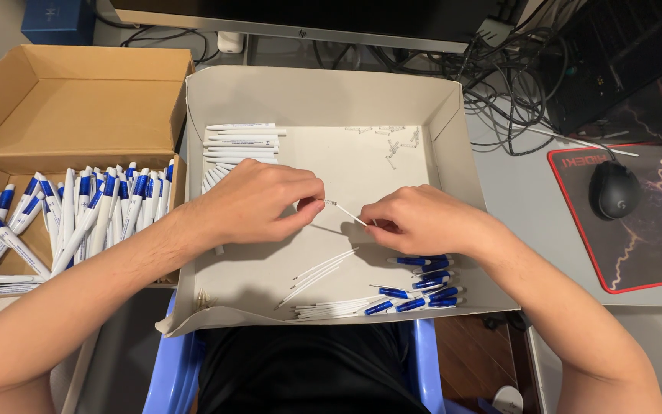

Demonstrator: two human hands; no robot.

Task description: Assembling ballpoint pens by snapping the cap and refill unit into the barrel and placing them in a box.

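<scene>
A shallow tray point(453, 100) sits mid-surface point(530, 192); pen barrels point(240, 142) lie in its far left corner, pen tips point(423, 284) near its front right corner. A box point(70, 84) of pens point(78, 215) stands left of it, a mouse point(614, 189) right.

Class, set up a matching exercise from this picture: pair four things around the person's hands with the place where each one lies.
Things:
1. Finished blue-and-white pens
2. White pen barrels
3. Blue pen tips
4. Computer mouse

Places:
A. Near right corner of the grey tray
B. On the red-edged mat
C. In the brown cardboard box
D. Far left corner of the grey tray

Pairs: 1-C, 2-D, 3-A, 4-B
</scene>
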